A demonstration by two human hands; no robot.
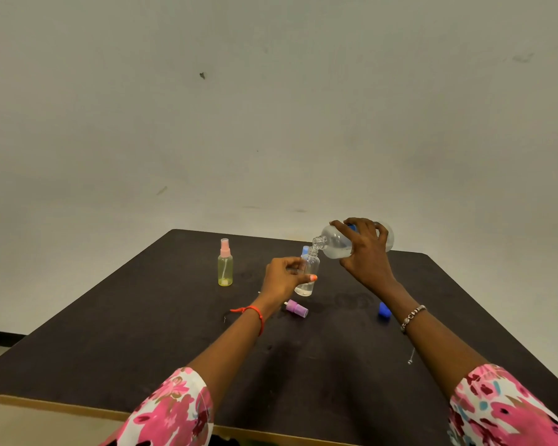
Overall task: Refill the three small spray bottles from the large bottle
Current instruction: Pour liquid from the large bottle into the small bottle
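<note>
- Closest in, two floral pink-and-white sleeves [174, 410] are framing the shot, and both bare forearms are reaching out over the dark table [126, 333].
- A red thread [255, 312] is circling the left wrist, and a beaded bracelet [412, 317] is sitting on the right.
- Just past the left wrist, a purple spray top [296, 308] is lying on its side on the table, off its bottle.
- Beside the right forearm, a blue cap [384, 310] is resting on the table, partly hidden by the arm.
- Now the action: the left hand [282, 278] is gripping the small clear bottle [309, 272], fingers and thumb curled round its body, and is holding it upright. Whether the base is touching the table is hard to tell.
- A little clear liquid is sitting in the bottom of that bottle.
- The right hand [368, 252] is clasping the large bottle [335, 244] from above, fingers spread and curled over its body, and is tipping it almost onto its side.
- Its open neck is pointing down and left, meeting the small bottle's mouth.
- Right behind the small bottle a blue top [305, 251] is peeking out; whatever is beneath it is hidden.
- Further left, well apart from the hands, a yellow-green spray bottle [225, 268] is standing upright with its pink top on.
- Behind it all, a plain pale wall [271, 107] is filling the background.
</note>
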